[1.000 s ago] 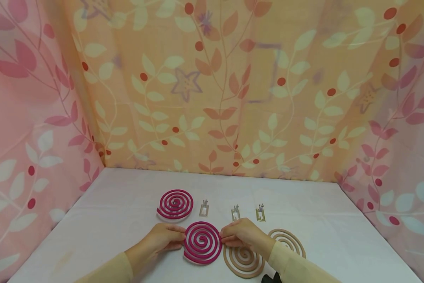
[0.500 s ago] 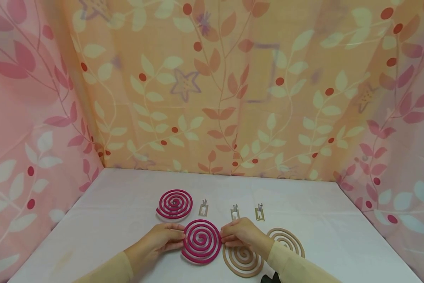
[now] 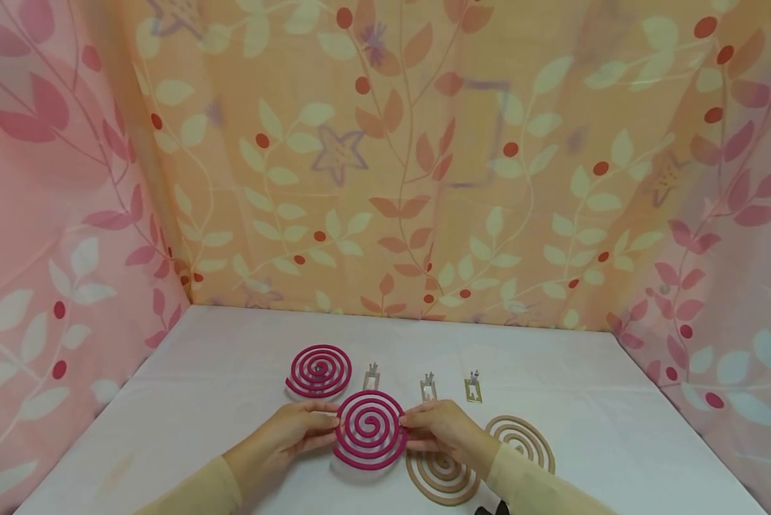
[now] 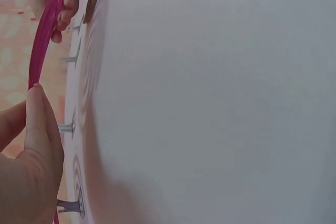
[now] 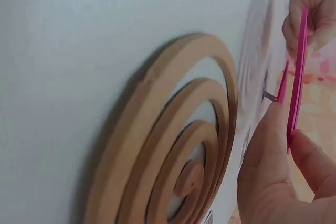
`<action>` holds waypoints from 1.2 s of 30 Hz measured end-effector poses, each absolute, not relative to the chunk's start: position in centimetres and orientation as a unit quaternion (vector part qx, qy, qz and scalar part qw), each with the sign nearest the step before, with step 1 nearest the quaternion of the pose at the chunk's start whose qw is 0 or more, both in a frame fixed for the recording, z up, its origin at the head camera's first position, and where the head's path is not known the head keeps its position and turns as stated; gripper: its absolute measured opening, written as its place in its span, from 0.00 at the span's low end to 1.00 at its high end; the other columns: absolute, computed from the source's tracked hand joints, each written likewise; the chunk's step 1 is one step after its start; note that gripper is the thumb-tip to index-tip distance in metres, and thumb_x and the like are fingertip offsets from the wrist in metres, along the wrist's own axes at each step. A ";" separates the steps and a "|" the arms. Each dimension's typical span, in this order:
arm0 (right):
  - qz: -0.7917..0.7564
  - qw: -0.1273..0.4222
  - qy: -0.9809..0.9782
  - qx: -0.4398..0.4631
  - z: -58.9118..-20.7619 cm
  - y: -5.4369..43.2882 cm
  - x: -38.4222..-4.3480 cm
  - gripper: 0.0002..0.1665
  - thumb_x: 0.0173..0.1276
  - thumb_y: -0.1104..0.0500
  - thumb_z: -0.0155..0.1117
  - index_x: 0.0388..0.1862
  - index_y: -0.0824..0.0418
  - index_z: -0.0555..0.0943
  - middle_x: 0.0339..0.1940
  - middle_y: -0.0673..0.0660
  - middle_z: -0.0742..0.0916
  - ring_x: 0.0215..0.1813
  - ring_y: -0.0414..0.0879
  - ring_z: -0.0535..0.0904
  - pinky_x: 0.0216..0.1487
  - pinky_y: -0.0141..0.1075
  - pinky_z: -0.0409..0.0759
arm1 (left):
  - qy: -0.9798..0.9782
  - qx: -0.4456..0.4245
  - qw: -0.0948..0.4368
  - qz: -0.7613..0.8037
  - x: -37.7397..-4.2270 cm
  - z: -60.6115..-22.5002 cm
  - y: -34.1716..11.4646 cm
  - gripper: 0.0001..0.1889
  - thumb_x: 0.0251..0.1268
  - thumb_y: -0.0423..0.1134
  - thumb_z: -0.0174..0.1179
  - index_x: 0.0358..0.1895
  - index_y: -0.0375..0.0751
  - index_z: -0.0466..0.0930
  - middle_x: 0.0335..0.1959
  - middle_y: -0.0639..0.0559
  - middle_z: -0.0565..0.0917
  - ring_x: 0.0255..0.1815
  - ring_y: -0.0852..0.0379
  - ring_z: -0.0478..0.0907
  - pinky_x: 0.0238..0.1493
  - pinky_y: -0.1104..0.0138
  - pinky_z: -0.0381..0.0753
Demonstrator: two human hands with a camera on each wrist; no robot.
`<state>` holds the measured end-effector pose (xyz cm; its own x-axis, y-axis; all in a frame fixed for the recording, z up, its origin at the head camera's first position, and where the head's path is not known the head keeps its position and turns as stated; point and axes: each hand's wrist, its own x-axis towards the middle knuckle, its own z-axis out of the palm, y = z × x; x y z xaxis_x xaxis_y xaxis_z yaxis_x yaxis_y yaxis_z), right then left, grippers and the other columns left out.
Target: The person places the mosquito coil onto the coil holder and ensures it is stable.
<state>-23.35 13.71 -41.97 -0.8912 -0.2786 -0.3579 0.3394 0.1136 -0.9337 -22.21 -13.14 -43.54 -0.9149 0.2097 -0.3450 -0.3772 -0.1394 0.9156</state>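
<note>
A magenta mosquito coil (image 3: 371, 420) is held up over the white table between both hands. My left hand (image 3: 303, 427) pinches its left rim with the thumb and fingers, and my right hand (image 3: 437, 424) pinches the opposite rim. Seen from the side in the left wrist view, the coil (image 4: 43, 38) is a thin strip raised off the tabletop. Behind it, a second magenta coil (image 3: 321, 369) sits on a metal stand. Its lower edge overlaps a small metal coil stand (image 3: 372, 370); two more, a middle stand (image 3: 429, 378) and a right stand (image 3: 474, 378), stand alongside.
Two brown coils lie flat at the front right: a nearer brown coil (image 3: 445, 465), partly under my right hand and forearm, and a farther brown coil (image 3: 519, 449). Something black (image 3: 501, 508) shows at the bottom edge. Flowered cloth (image 3: 398, 164) walls the table at back and sides.
Both hands have raised the magenta coil slightly and moved it a little toward the back, so it now covers part of the left stand. The other things stay in place.
</note>
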 end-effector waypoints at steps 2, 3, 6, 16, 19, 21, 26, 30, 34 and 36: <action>-0.679 0.237 0.694 0.034 -42.1 13.7 -23.3 0.12 0.68 0.64 0.65 0.45 0.73 0.84 0.27 0.51 0.88 0.31 0.39 0.85 0.41 0.35 0.89 | 0.627 -0.067 0.191 0.752 -22.3 -43.5 -12.9 0.16 0.66 0.30 0.62 0.55 0.28 0.77 0.34 0.50 0.86 0.35 0.59 0.85 0.45 0.66 0.89; -0.685 0.239 0.688 0.039 -42.2 13.8 -23.3 0.11 0.68 0.65 0.65 0.45 0.72 0.84 0.27 0.51 0.88 0.31 0.39 0.86 0.41 0.35 0.89 | 0.628 -0.066 0.189 0.752 -22.3 -43.5 -12.8 0.17 0.66 0.31 0.62 0.55 0.28 0.77 0.35 0.49 0.86 0.35 0.59 0.85 0.45 0.66 0.89; -0.700 0.242 0.670 0.049 -42.3 14.1 -23.0 0.11 0.69 0.65 0.63 0.45 0.72 0.83 0.27 0.52 0.89 0.31 0.40 0.86 0.42 0.35 0.89 | 0.630 -0.058 0.187 0.751 -22.4 -43.5 -12.5 0.17 0.66 0.31 0.62 0.56 0.27 0.77 0.35 0.49 0.85 0.35 0.59 0.85 0.45 0.65 0.89; -0.708 0.238 0.664 0.048 -42.1 15.4 -23.1 0.12 0.69 0.66 0.63 0.48 0.71 0.84 0.30 0.51 0.89 0.33 0.39 0.86 0.43 0.34 0.89 | 0.623 -0.023 0.194 0.757 -22.7 -43.5 -11.8 0.18 0.67 0.32 0.62 0.56 0.26 0.76 0.35 0.51 0.86 0.35 0.60 0.85 0.45 0.66 0.89; -0.708 0.240 0.663 0.045 -42.0 15.6 -23.2 0.12 0.70 0.66 0.63 0.48 0.71 0.84 0.30 0.51 0.90 0.33 0.39 0.87 0.43 0.34 0.89 | 0.622 -0.022 0.193 0.758 -22.9 -43.5 -11.8 0.16 0.67 0.32 0.61 0.54 0.26 0.78 0.34 0.51 0.87 0.35 0.60 0.85 0.45 0.66 0.89; -0.707 0.239 0.664 0.043 -41.9 15.8 -23.2 0.12 0.70 0.66 0.63 0.48 0.71 0.84 0.31 0.50 0.90 0.34 0.39 0.87 0.44 0.34 0.89 | 0.622 -0.018 0.191 0.759 -23.0 -43.5 -11.8 0.14 0.68 0.32 0.60 0.53 0.26 0.79 0.34 0.52 0.87 0.35 0.60 0.86 0.44 0.66 0.89; -0.705 0.234 0.668 0.039 -41.6 16.3 -23.4 0.11 0.70 0.65 0.63 0.47 0.69 0.84 0.31 0.50 0.89 0.34 0.39 0.87 0.44 0.33 0.88 | 0.635 -0.006 0.171 0.753 -23.5 -43.4 -11.7 0.16 0.67 0.31 0.61 0.53 0.21 0.78 0.33 0.51 0.88 0.35 0.60 0.86 0.45 0.66 0.89; -0.709 0.231 0.665 0.028 -41.7 16.8 -23.7 0.11 0.70 0.66 0.62 0.47 0.69 0.84 0.31 0.51 0.89 0.35 0.40 0.87 0.45 0.33 0.88 | 0.665 -0.007 0.141 0.733 -23.8 -43.1 -11.5 0.20 0.64 0.30 0.63 0.54 0.17 0.75 0.33 0.50 0.88 0.35 0.58 0.87 0.46 0.64 0.89; -0.710 0.215 0.669 0.038 -41.7 17.4 -23.9 0.11 0.70 0.66 0.62 0.47 0.71 0.84 0.30 0.51 0.88 0.35 0.40 0.87 0.45 0.34 0.88 | 0.707 0.024 0.119 0.697 -24.0 -43.0 -11.2 0.20 0.63 0.28 0.63 0.54 0.15 0.75 0.36 0.45 0.88 0.37 0.58 0.87 0.49 0.60 0.88; -0.711 0.207 0.671 0.044 -41.7 17.7 -24.0 0.12 0.70 0.66 0.62 0.48 0.72 0.83 0.30 0.51 0.88 0.35 0.40 0.86 0.45 0.34 0.89 | 0.735 0.036 0.102 0.670 -24.3 -43.0 -10.9 0.19 0.63 0.27 0.63 0.53 0.17 0.76 0.37 0.42 0.88 0.38 0.57 0.86 0.49 0.59 0.89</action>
<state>-23.97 17.69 -41.70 -0.9107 -0.2350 -0.3398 0.3527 -0.0139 -0.9356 -24.25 -10.94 -42.98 -0.9767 0.1887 -0.1018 -0.0838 0.1009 0.9914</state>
